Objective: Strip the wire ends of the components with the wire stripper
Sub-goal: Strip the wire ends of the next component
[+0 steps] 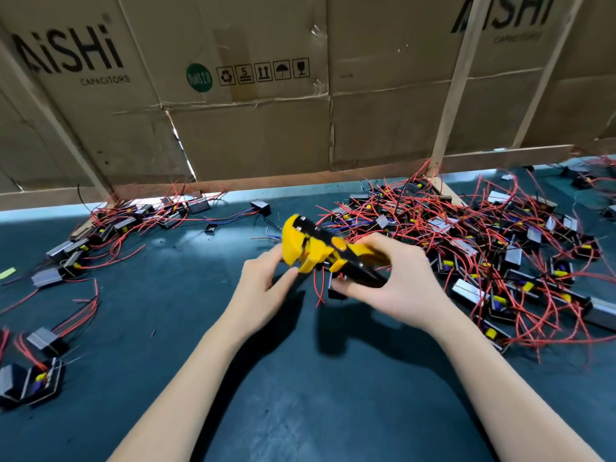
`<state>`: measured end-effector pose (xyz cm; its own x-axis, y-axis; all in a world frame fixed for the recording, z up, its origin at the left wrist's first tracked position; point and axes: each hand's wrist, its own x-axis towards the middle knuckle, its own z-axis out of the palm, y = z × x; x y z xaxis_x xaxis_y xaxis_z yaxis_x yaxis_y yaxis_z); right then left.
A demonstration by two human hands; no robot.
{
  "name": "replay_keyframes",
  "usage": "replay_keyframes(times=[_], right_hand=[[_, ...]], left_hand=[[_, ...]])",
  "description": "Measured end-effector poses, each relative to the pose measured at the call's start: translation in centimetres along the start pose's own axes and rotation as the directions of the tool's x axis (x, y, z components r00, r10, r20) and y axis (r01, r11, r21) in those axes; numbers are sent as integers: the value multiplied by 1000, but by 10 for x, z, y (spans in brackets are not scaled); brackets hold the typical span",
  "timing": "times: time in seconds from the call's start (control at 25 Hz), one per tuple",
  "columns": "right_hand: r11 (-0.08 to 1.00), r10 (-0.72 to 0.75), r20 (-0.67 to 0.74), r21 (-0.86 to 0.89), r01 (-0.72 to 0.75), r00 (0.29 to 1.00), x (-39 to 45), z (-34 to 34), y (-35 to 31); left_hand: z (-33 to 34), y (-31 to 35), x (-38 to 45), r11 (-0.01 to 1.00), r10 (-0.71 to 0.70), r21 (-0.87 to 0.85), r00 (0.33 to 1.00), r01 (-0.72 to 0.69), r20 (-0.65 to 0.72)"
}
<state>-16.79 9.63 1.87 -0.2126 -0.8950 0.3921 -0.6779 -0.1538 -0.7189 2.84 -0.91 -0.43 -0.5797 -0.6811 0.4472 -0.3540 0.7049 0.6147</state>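
A yellow and black wire stripper is held above the dark green mat, its head pointing up and left. My right hand grips its handles, fingers curled round them. My left hand is at the stripper's jaws, thumb and fingers pinched close under the yellow head. What it pinches is too small and blurred to tell. A small black component with red wires hangs just under the tool between both hands. A big tangled heap of components with red wires lies to the right.
More components with red wires lie in a row at the far left and near the left edge. Cardboard boxes and wooden slats wall off the back of the green mat.
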Motion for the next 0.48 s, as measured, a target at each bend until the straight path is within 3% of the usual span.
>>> replay_keyframes(times=[0.16, 0.28, 0.36, 0.48], right_hand=[[980, -66, 335, 200, -3, 940, -11, 19, -16], [916, -93, 538, 376, -140, 838, -16, 39, -28], [894, -72, 589, 396, -210, 805, -7, 51, -32], [933, 12, 528, 298, -199, 849, 20, 55, -21]], left_hand=[[-16, -13, 1, 966, -218, -186, 952, 179, -213], [-25, -32, 3, 940, -336, -185, 873, 287, -354], [-29, -39, 5, 922, -387, -165, 833, 350, -396], [-31, -48, 7, 904, -418, -126, 785, 408, -458]])
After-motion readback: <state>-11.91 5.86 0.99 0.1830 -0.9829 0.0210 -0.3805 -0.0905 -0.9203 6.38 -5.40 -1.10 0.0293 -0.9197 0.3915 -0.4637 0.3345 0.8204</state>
